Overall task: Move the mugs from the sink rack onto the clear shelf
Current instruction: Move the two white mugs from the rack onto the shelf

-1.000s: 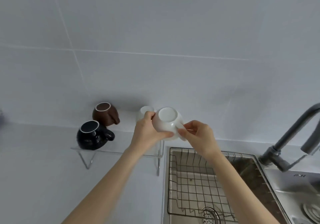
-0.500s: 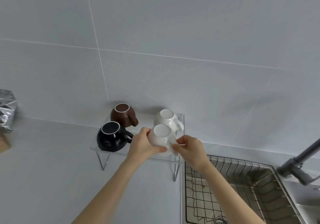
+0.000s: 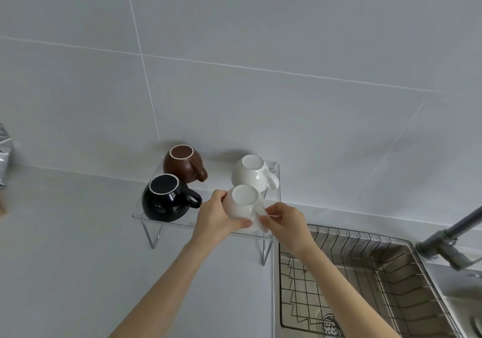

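Note:
A white mug (image 3: 243,202) is upside down at the front right of the clear shelf (image 3: 167,225). My left hand (image 3: 215,219) grips its body from the left. My right hand (image 3: 285,224) pinches its handle from the right. Three more upturned mugs stand on the shelf: a second white mug (image 3: 251,173) behind, a black mug (image 3: 165,198) at the front left, and a brown mug (image 3: 184,163) at the back left. The wire sink rack (image 3: 365,280) to the right holds no mugs that I can see.
A grey faucet (image 3: 453,236) rises at the right edge over the steel sink. A silvery bag (image 3: 5,155) sits at the far left on the white counter. The tiled wall stands directly behind the shelf.
Both hands have carried the white mug leftward and down from above the rack's edge onto the shelf's front right corner. My view has shifted left.

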Available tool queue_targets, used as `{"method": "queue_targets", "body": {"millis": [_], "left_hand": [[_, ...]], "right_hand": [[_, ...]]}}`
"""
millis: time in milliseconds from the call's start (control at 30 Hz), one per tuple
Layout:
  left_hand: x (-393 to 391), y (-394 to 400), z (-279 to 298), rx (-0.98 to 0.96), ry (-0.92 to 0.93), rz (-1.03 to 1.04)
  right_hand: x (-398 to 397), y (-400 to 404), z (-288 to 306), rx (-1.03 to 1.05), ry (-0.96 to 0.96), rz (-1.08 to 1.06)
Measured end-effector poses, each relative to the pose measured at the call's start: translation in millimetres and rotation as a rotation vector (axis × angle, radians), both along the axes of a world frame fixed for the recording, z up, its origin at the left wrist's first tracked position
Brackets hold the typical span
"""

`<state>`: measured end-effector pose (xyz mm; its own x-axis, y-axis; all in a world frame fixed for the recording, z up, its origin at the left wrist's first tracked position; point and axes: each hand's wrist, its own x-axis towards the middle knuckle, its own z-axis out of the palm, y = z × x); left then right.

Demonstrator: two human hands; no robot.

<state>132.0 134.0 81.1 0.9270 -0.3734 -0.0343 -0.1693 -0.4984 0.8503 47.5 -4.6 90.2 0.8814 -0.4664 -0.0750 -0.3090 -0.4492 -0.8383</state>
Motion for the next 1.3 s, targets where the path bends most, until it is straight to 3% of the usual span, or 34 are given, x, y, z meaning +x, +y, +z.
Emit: {"method": "queue_targets", "body": {"millis": [233,500,933,1300], "left_hand": [[8,1,8,0.055,0.031,-0.105],[45,5,27,0.086,0.112,-0.425],[13,12,6,-0.114,-0.032,-0.182],[12,14,3,-0.18,0.033,-0.164]], "right_hand": [[-2,-1,3,0.019,0.012,0.029],[-2,-2,-3,-0.177,-0.034,0.015],[13,-37,3,-0.141,-0.101,0.097],[12,-44,-4,-0.057,-0.105,0.069]]}}
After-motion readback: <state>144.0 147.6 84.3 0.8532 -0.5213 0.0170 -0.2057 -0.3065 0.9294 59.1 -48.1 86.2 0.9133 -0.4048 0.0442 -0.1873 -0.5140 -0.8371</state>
